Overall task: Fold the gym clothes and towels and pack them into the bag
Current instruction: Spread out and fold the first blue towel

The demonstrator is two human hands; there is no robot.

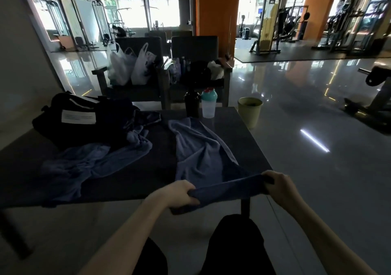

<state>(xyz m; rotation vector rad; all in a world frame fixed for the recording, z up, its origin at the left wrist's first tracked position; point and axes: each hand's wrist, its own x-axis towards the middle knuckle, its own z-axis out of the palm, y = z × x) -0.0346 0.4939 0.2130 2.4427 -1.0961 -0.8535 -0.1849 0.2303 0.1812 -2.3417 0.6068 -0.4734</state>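
Observation:
A grey-blue towel (pixel 198 147) lies lengthwise on the right half of the dark table (pixel 239 135), its near end pulled off the front edge. My left hand (pixel 179 194) grips the near left corner and my right hand (pixel 279 184) grips the near right corner, stretching that edge taut between them. A second crumpled blue towel (pixel 84 162) lies on the left half. Dark clothes (pixel 135 116) are heaped behind it. A black bag (pixel 69 116) with a white label sits at the table's far left.
A black bottle (pixel 192 104) and a clear shaker with a teal lid (pixel 208 103) stand at the table's far edge. A green bin (pixel 250 111) is on the floor past the right corner. Chairs with white plastic bags (pixel 131 65) stand behind.

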